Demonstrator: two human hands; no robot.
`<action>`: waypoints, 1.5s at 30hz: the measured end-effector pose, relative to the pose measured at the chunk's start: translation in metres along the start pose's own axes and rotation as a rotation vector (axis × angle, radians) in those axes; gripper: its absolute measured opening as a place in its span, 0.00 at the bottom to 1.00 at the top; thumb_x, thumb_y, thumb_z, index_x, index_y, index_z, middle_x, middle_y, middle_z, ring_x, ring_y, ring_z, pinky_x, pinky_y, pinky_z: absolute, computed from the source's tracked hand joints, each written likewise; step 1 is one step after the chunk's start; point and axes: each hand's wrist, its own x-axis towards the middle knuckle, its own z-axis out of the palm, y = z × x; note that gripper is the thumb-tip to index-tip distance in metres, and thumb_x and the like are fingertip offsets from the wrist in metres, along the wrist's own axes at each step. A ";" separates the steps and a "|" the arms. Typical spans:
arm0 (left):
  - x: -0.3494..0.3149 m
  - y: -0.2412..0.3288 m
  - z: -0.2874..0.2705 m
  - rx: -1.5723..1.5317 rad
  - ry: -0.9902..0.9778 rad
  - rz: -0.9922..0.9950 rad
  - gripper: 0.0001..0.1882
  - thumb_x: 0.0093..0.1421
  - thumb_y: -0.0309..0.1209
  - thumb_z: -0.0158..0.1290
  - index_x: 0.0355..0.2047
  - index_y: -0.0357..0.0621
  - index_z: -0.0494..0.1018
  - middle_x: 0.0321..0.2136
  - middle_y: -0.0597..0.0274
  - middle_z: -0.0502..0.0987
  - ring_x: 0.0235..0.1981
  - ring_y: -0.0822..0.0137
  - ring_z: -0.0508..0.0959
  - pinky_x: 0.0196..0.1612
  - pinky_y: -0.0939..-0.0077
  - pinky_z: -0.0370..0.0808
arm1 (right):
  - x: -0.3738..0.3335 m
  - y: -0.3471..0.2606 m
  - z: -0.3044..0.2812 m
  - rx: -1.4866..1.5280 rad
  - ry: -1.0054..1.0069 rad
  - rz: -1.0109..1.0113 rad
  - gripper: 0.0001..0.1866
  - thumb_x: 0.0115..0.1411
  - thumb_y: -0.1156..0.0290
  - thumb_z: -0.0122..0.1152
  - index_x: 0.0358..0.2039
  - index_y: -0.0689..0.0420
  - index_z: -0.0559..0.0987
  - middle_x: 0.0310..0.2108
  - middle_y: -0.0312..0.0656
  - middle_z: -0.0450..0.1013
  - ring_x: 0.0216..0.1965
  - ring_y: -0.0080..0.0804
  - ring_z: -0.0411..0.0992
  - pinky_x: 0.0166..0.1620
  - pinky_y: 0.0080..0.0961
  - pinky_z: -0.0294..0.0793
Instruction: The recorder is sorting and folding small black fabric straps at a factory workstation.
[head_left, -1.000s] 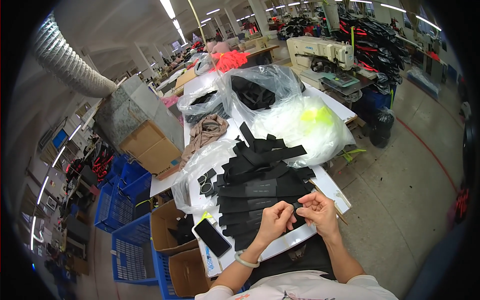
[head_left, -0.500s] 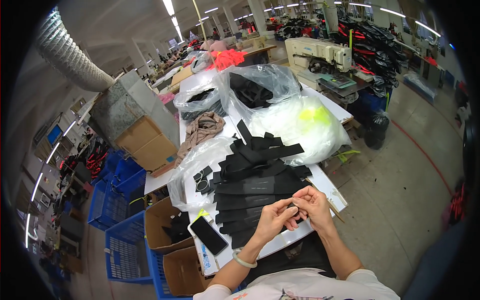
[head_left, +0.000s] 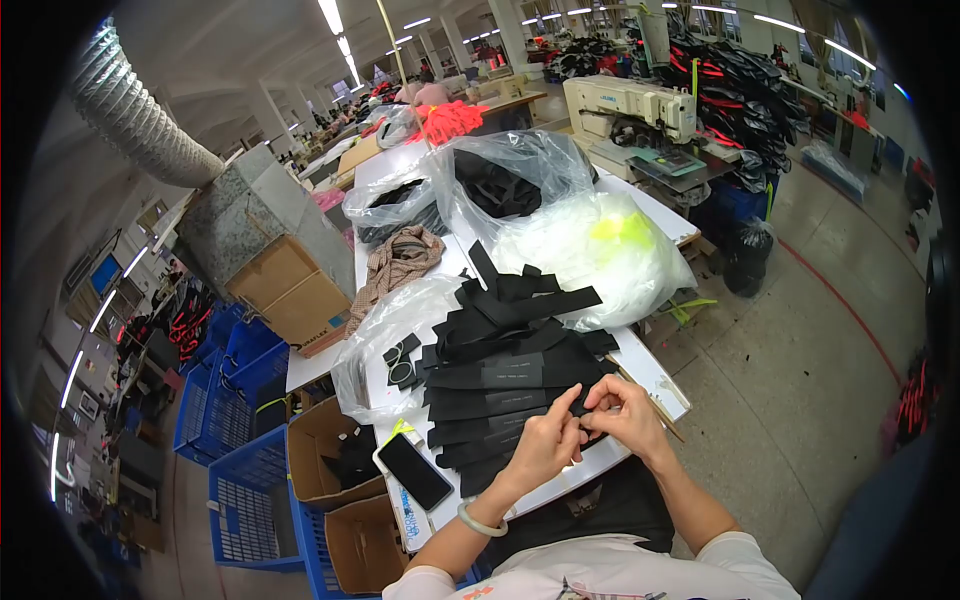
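Note:
Both hands are held close together above the near right part of a pile of black fabric strips (head_left: 510, 372). My left hand (head_left: 545, 443) has its index finger raised and its other fingers curled in. Thumb and fingers of my right hand (head_left: 625, 415) are pinched together, with the fingertips almost meeting the left ones. Whatever lies between the fingers is too small or hidden to make out. The strips overlap in a fanned stack on the white table (head_left: 585, 470), several with a grey printed patch. A pale bangle (head_left: 482, 522) circles my left wrist.
A phone (head_left: 415, 472) lies at the table's left edge, near elastic loops (head_left: 402, 368). Clear bags (head_left: 610, 260) of material and a checked cloth (head_left: 403, 255) sit farther back. Cardboard boxes (head_left: 365, 540) and blue crates (head_left: 255, 500) stand left; a sewing machine (head_left: 635, 108) is far right.
My hands have drawn slightly apart at the fingertips. The left index finger has lifted, and the right fingers have shifted their pinch. The pile stays in place.

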 end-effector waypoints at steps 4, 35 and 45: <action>0.003 -0.011 0.004 0.330 0.053 0.250 0.28 0.53 0.18 0.46 0.55 0.26 0.56 0.16 0.48 0.73 0.17 0.54 0.77 0.22 0.66 0.73 | 0.001 0.002 0.006 -0.280 0.122 -0.138 0.07 0.42 0.80 0.64 0.22 0.64 0.73 0.18 0.36 0.69 0.18 0.19 0.67 0.22 0.18 0.67; 0.002 -0.025 0.021 -1.112 0.352 -0.198 0.08 0.58 0.20 0.36 0.32 0.32 0.66 0.22 0.45 0.76 0.16 0.59 0.78 0.18 0.75 0.78 | -0.005 0.018 0.020 -0.179 0.576 -0.266 0.13 0.50 0.84 0.62 0.38 0.64 0.77 0.34 0.42 0.72 0.29 0.24 0.73 0.32 0.18 0.74; -0.017 -0.027 0.021 -0.344 0.451 0.211 0.19 0.56 0.12 0.38 0.43 0.34 0.73 0.28 0.53 0.77 0.23 0.69 0.79 0.28 0.82 0.78 | -0.013 0.005 0.003 0.607 0.281 0.149 0.08 0.54 0.81 0.59 0.35 0.67 0.75 0.28 0.44 0.75 0.27 0.26 0.75 0.33 0.19 0.79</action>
